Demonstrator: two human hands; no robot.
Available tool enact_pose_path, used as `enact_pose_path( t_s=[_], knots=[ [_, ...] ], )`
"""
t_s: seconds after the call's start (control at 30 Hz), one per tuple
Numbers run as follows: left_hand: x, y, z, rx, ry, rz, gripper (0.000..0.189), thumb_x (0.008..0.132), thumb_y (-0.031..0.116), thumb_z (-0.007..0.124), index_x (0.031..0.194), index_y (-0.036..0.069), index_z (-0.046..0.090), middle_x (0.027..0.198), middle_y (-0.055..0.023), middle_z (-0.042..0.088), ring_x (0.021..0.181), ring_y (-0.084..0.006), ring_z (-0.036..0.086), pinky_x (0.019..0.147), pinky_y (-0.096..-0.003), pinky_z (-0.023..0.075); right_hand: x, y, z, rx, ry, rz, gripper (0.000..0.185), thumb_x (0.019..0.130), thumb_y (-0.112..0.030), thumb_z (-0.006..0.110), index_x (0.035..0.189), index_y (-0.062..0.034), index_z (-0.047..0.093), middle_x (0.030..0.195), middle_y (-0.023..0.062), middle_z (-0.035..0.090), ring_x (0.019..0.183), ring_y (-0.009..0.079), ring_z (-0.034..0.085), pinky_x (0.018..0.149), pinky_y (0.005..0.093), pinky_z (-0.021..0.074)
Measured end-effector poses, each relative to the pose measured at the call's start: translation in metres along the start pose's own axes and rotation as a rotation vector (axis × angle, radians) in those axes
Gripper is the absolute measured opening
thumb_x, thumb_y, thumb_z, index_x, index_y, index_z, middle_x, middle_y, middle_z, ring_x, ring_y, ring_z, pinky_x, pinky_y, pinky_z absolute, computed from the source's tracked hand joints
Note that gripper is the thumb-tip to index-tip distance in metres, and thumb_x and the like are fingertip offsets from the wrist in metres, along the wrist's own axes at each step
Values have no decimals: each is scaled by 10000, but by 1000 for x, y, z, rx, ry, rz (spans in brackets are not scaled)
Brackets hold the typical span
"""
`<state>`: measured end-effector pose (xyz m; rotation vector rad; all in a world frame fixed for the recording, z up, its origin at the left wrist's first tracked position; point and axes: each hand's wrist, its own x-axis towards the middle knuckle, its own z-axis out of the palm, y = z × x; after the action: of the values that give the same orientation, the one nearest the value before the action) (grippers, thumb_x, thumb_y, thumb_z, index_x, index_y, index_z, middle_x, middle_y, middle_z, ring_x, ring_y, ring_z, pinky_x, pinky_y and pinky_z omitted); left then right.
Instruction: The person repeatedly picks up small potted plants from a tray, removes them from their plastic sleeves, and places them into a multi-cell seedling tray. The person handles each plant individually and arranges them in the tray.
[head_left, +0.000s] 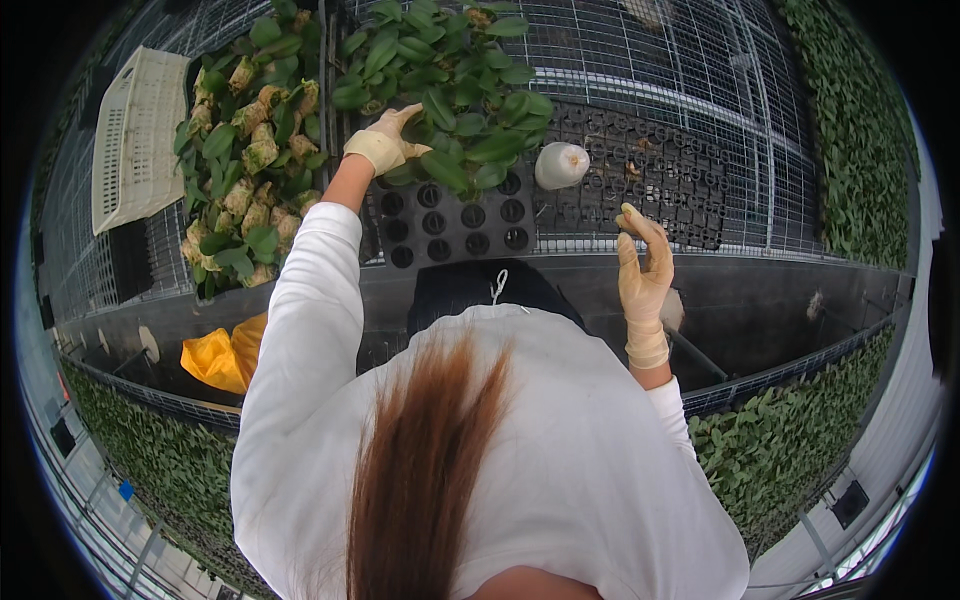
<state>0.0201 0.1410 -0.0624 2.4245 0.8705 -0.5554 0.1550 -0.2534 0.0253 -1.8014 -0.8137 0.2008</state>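
My left hand (388, 140), in a thin pale glove, reaches to the left side of leafy young plants, likely orchids (457, 97). Its thumb and forefinger are spread at the leaves, with no held thing visible between them. The plants stand in the back part of a black plug tray (455, 220), whose front rows show round bare holes. My right hand (646, 262), also gloved, is raised at the bench's front edge. Its fingers are bent and apart, holding nothing. Left of it, a whitish cylinder (561, 166) with a brownish spot on its end sits beside the plants.
Uprooted plants with tan root plugs (259, 146) lie heaped at left, beside a cream plastic crate (141, 139). A black grid tray (652, 176) with brown scraps rests on the wire mesh bench (757, 135). A yellow bag (217, 360) is at lower left. Dense plant beds (862, 150) flank the bench.
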Motion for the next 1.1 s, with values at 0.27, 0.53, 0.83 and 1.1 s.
enact_pose_path(
  t_s=[0.27,0.53,0.83,1.1],
  knots=[
    [22,19,-13,202,-219,-4,744,880,369,744,1534,237,415,1515,-123,493,1307,-357,551,1081,-420,466,7,-4,3,17,-12,-29,302,926,16,646,1226,2,675,1123,132,696,998,212,670,917,316,516],
    [-5,-25,25,-199,119,212,361,864,114,722,1214,114,632,1226,-133,594,1125,-363,600,1000,-403,477,11,-9,11,81,-58,-23,282,934,18,640,1213,6,683,1108,123,697,985,196,666,893,300,520],
    [-115,-30,-9,-1580,121,333,260,836,34,804,1038,62,642,915,-35,657,742,-151,648,671,-281,543,26,-46,43,467,-265,182,316,984,-49,626,1298,-16,642,1144,94,666,1031,160,637,935,272,486],
    [-161,42,1,-1688,-303,516,381,737,210,884,907,94,564,900,10,596,865,-127,587,781,-260,473,47,-78,93,740,-563,206,524,951,-159,739,1433,-59,560,1029,18,635,819,52,552,748,205,484]
  ],
)
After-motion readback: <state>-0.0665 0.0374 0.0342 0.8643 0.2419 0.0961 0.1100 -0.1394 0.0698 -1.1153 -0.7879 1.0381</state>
